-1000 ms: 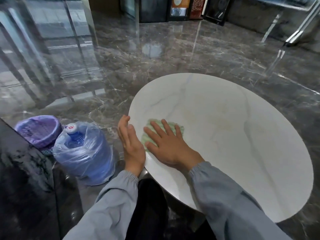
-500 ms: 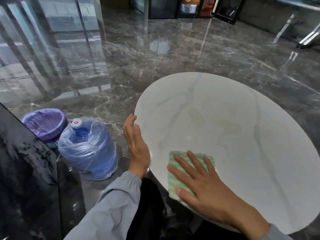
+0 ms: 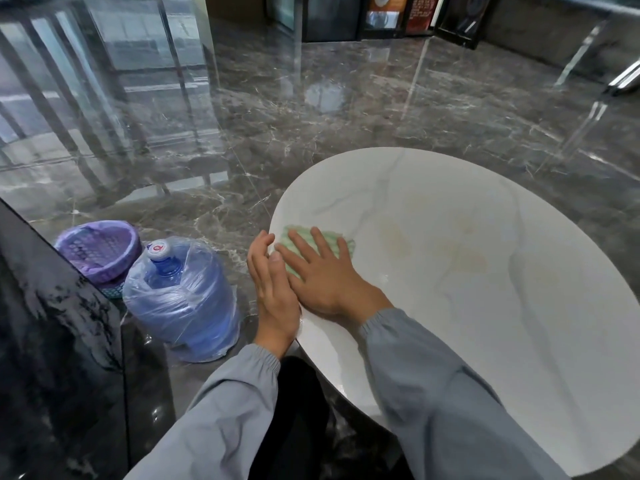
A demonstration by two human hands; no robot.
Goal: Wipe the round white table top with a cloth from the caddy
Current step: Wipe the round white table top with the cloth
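The round white marble surface fills the lower right of the frame, with faint yellowish stains showing dry and unwiped at its middle. The right hand, fingers spread flat, has swept the green striped cloth from the near rim back up to the left edge, so the stroke covers only the border. The left hand, fingers together, braces that edge. The stained centre likely comes next.
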